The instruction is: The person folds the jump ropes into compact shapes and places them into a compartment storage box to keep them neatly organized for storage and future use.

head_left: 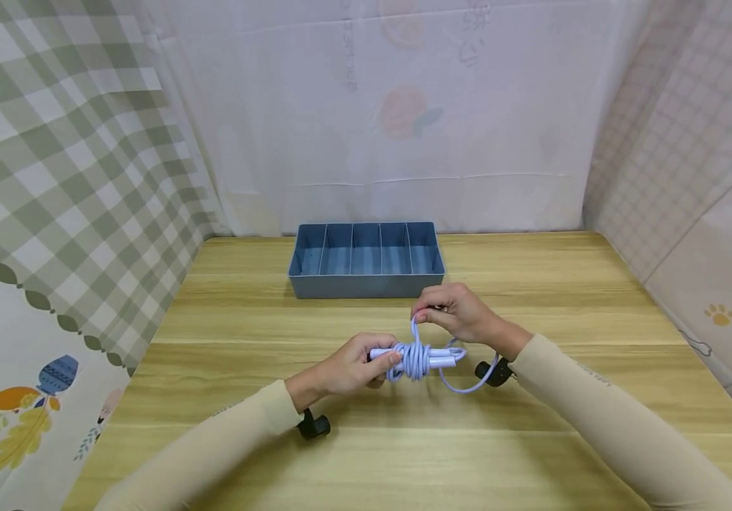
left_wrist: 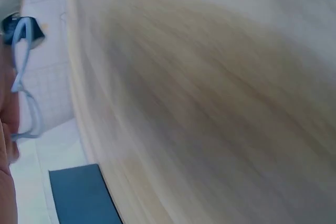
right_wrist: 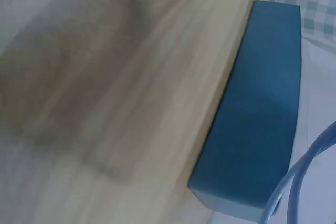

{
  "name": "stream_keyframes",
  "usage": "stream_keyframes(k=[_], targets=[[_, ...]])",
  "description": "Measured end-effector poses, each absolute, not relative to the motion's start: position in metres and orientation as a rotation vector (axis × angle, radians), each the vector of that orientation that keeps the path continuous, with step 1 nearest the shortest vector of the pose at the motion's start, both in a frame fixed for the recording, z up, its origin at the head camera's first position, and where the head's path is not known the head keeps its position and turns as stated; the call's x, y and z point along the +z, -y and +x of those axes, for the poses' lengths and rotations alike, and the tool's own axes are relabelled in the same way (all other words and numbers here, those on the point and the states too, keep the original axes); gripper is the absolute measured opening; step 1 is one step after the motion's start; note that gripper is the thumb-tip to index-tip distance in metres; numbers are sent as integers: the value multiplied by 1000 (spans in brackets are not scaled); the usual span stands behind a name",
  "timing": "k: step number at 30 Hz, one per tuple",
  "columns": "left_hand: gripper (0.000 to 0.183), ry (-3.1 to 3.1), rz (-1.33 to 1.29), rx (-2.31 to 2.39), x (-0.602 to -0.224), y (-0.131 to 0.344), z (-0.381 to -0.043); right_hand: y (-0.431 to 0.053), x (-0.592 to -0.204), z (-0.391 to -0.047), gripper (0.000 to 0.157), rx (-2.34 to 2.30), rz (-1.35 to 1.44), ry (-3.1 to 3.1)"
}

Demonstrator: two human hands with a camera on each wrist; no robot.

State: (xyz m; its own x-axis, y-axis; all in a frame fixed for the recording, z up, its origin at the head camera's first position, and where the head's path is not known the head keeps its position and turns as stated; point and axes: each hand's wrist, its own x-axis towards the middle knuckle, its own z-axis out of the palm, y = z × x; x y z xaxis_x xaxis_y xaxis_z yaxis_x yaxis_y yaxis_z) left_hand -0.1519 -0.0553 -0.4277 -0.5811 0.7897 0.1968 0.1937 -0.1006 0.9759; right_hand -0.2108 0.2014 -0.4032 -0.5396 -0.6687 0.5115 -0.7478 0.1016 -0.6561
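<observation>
A lavender jump rope (head_left: 415, 362) is held up over the table, its cord wound in several turns around the middle of its two handles. My left hand (head_left: 354, 363) grips the left ends of the handles, thumb on top. Above the coil, my right hand (head_left: 458, 312) pinches a length of the cord between thumb and fingertips. A loose loop of cord (head_left: 468, 389) hangs to the right, below the right wrist. The left wrist view catches part of the cord (left_wrist: 20, 85) at its left edge; in the right wrist view, two strands of cord (right_wrist: 298, 182) cross the lower right corner.
Behind the hands, a blue-grey box (head_left: 366, 285) with several compartments stands toward the back of the wooden table (head_left: 244, 312). Black wrist devices (head_left: 313, 426) show under both forearms. Patterned cloths (head_left: 84, 142) enclose the table's back and sides.
</observation>
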Motion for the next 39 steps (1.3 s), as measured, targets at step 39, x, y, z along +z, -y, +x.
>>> stream_keyframes(k=[39], targets=[[9,-3045,1241,1437,-438,47,-174,-171,-429,-146,9,299,1366,2146]])
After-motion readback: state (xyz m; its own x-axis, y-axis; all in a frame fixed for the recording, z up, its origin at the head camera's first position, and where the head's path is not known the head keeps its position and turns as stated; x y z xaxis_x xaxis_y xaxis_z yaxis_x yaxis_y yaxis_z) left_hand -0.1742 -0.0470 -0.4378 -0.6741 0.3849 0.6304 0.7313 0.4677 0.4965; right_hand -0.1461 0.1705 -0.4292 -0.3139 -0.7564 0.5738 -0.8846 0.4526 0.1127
